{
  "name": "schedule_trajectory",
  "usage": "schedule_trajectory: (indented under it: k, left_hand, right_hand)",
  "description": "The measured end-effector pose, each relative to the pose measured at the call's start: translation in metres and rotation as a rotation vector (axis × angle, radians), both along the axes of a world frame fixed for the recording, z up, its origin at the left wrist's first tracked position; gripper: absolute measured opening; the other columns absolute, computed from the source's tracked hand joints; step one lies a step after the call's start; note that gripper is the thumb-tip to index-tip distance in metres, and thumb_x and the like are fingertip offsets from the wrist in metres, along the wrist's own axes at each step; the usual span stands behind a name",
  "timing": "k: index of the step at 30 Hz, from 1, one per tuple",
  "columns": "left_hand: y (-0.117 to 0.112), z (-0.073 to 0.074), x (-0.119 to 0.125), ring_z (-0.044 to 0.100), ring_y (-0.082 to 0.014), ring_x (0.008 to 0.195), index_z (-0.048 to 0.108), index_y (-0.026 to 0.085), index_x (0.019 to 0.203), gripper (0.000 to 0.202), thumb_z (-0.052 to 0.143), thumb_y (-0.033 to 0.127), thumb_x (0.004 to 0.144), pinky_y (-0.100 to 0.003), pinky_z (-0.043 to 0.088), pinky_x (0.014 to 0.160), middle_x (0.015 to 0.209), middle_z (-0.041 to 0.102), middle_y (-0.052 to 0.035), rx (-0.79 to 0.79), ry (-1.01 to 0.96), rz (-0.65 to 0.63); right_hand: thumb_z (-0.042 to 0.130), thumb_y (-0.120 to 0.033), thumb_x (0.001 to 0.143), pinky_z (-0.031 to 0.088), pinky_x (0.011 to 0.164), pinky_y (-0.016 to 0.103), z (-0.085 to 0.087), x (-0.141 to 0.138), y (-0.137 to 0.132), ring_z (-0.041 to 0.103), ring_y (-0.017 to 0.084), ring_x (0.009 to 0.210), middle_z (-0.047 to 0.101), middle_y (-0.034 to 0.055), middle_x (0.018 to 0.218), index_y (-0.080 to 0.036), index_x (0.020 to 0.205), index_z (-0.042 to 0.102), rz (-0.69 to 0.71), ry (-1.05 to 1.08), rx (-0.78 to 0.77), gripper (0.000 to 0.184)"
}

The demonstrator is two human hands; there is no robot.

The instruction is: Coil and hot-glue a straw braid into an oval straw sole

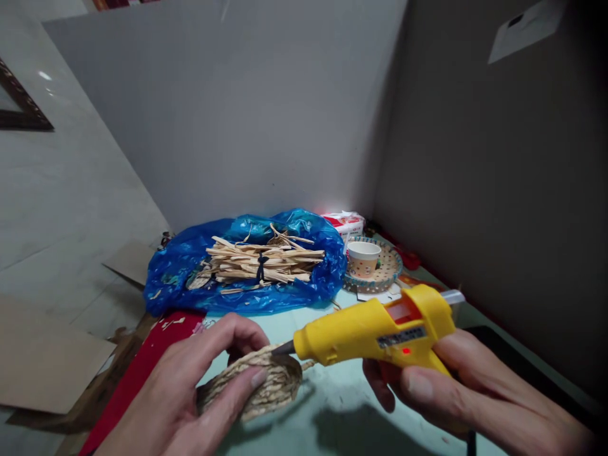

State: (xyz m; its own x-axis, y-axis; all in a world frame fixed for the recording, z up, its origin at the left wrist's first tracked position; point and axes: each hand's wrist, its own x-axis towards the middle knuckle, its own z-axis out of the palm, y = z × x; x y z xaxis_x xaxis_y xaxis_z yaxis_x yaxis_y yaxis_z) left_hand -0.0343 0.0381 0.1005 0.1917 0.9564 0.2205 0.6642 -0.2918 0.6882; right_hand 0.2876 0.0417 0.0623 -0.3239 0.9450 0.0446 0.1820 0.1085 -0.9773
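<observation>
braided coil (276, 387) in left hand (183, 380)

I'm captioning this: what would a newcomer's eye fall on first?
Likely the yellow glue gun in the right hand, its nozzle at the braided piece in the left hand. Behind, a bright blue plastic bag lies beneath a tied bundle of pale strips.

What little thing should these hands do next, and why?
I'd guess the right hand should gently squeeze the glue gun, while the left hand steadies the braided straw piece. The dark nozzle is at the straw's upper edge, a red light glows, and a glue stick pokes from the gun's back.
</observation>
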Motion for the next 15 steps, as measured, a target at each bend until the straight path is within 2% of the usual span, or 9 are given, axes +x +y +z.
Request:
schedule_trajectory:
  k: [3,6,9,13,15]
  left_hand:
    - [-0.004,0.002,0.007,0.07,-0.0194,0.066,0.076,0.036,0.085,0.016,0.071,0.05,0.08,-0.02,0.051,0.063,0.078,0.077,0.0022,0.079,0.008,0.073]
    - [-0.007,0.003,0.014,0.07,-0.0199,0.066,0.079,0.037,0.08,0.017,0.074,0.053,0.078,-0.021,0.049,0.061,0.076,0.079,0.0028,0.197,-0.039,0.12]
    - [-0.007,0.002,0.015,0.07,-0.0197,0.066,0.08,0.036,0.078,0.014,0.075,0.049,0.078,-0.021,0.051,0.061,0.078,0.08,0.0031,0.276,-0.044,0.105]
    - [-0.005,0.002,0.011,0.071,-0.0149,0.069,0.075,0.038,0.087,0.006,0.069,0.04,0.085,-0.015,0.053,0.065,0.083,0.078,0.0083,0.327,0.098,0.007]
    - [-0.005,0.004,0.009,0.07,-0.0119,0.067,0.071,0.039,0.09,0.006,0.066,0.04,0.088,-0.012,0.052,0.065,0.082,0.077,0.0107,0.367,0.17,-0.027]
  right_hand:
    - [0.052,-0.061,0.093,0.063,0.062,0.037,0.007,-0.004,0.003,0.056,0.022,0.055,0.064,0.0059,0.069,-0.04,0.09,0.076,0.03,-0.255,0.12,0.032]
    - [0.05,-0.062,0.094,0.062,0.059,0.035,0.011,-0.007,0.003,0.062,0.023,0.06,0.07,0.0058,0.075,-0.041,0.089,0.075,0.011,-0.289,0.186,0.034]
    - [0.051,-0.066,0.091,0.061,0.052,0.033,0.019,-0.01,0.002,0.061,0.021,0.054,0.068,0.0025,0.066,-0.04,0.081,0.076,-0.017,-0.331,0.204,0.037]
    - [0.056,-0.076,0.078,0.061,0.052,0.029,0.035,-0.016,0.001,0.057,0.019,0.047,0.063,-0.002,0.056,-0.039,0.068,0.076,-0.09,-0.407,0.139,0.043]
    - [0.057,-0.078,0.076,0.061,0.053,0.027,0.041,-0.018,0.001,0.059,0.018,0.047,0.063,-0.003,0.055,-0.04,0.065,0.076,-0.098,-0.427,0.12,0.044]
